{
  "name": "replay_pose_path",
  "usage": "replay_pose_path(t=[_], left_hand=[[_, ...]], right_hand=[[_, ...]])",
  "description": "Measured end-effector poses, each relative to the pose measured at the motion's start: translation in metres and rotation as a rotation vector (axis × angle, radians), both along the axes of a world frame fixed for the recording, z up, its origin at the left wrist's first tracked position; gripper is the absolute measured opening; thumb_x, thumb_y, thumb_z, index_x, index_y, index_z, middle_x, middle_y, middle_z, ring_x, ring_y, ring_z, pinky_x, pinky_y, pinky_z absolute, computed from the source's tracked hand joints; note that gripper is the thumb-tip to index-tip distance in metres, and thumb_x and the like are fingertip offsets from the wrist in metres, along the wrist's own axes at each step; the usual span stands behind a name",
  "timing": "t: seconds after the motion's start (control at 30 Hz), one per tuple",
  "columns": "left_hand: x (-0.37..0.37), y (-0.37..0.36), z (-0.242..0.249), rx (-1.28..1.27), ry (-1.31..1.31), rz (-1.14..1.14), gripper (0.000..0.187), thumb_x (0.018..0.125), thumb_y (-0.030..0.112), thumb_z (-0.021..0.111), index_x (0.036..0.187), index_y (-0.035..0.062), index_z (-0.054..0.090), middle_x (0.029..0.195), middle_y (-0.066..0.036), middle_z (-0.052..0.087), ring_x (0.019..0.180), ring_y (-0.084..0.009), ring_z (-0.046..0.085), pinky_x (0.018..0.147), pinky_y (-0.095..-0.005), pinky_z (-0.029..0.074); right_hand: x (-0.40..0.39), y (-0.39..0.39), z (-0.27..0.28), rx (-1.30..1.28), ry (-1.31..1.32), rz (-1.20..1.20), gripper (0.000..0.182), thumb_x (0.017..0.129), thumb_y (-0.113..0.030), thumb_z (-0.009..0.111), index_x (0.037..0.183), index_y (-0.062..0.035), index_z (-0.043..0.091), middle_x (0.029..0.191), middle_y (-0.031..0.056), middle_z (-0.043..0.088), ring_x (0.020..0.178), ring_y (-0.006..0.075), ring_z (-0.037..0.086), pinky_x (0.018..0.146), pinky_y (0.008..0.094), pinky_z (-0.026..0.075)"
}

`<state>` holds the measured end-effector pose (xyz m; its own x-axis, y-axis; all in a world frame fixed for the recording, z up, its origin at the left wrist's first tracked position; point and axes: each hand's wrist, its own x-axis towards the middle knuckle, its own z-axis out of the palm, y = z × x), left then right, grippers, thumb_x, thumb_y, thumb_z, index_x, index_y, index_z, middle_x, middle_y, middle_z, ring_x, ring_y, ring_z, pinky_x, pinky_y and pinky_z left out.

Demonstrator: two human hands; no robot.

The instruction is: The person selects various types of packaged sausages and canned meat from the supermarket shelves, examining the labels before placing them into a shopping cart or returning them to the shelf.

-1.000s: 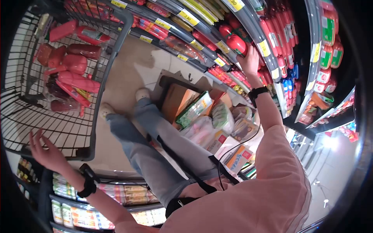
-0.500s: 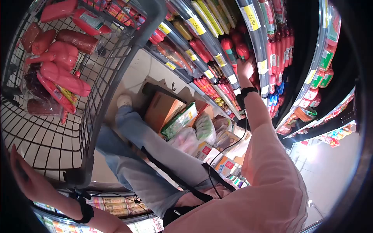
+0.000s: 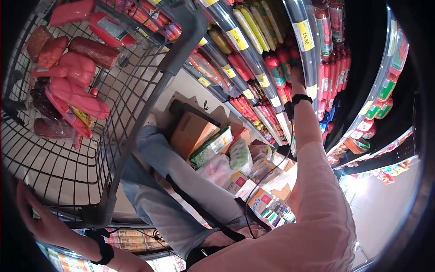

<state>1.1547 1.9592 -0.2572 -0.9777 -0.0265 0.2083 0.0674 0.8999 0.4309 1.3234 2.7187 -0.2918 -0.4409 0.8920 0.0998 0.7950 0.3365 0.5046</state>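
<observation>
My right hand [image 3: 297, 78] reaches deep into a shelf, among red packs [image 3: 274, 70] with green labels. Its fingers are hidden in shadow and behind the shelf rail [image 3: 302, 34] marked 15.80. At the lower left, my left hand [image 3: 38, 215] is beside the shopping cart [image 3: 103, 204], fingers apart and holding nothing. The cart holds several red and pink packs [image 3: 77, 97], a dark red roll [image 3: 94, 52] and a yellow-labelled pack [image 3: 81, 116].
Open boxes [image 3: 192, 133], a green and white pack [image 3: 211, 148] and bagged goods [image 3: 240, 156] lie on the floor by my legs [image 3: 181, 181]. More shelves of packs [image 3: 385, 90] rise at the right. A black cable [image 3: 267, 173] hangs near my right arm.
My right hand has gone deeper into the shelf, so less of it shows. The view has shifted slightly, moving the shelves rightward. My left hand sits a little lower.
</observation>
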Motion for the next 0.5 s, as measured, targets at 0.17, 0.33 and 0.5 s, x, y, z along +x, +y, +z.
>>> replay_pose_path(t=[0.17,0.33,0.5], left_hand=[[-0.011,0.003,0.006,-0.269,0.103,-0.129,0.017,0.085,0.007,0.049,0.097,0.0011,0.061,0.108,-0.012,0.058,0.098,-0.0263,0.055,0.081,-0.0341,0.042],[-0.004,0.035,0.02,-0.623,0.11,0.088,0.016,0.078,0.013,0.056,0.091,0.0219,0.062,0.112,0.004,0.057,0.107,-0.0216,0.051,0.099,-0.0519,0.02],[-0.002,0.039,0.025,-0.591,-0.048,0.049,0.022,0.078,0.011,0.053,0.093,0.0252,0.059,0.116,0.006,0.052,0.118,-0.0194,0.042,0.1,-0.0572,0.013]], right_hand=[[-0.015,-0.058,0.001,-0.069,0.146,-0.044,0.039,0.082,-0.034,0.047,0.107,-0.0059,0.058,0.108,0.0186,0.057,0.1,0.0331,0.054,0.086,0.0423,0.04],[-0.07,-0.25,0.012,-0.527,0.656,0.961,0.052,0.072,0.003,0.053,0.122,-0.0029,0.04,0.134,0.0215,0.03,0.123,0.0377,0.03,0.102,0.0429,0.024],[-0.154,-0.422,0.099,-0.881,0.838,1.325,0.048,0.063,0.005,0.058,0.11,-0.0067,0.054,0.113,0.0151,0.051,0.103,0.0326,0.05,0.089,0.041,0.041]])
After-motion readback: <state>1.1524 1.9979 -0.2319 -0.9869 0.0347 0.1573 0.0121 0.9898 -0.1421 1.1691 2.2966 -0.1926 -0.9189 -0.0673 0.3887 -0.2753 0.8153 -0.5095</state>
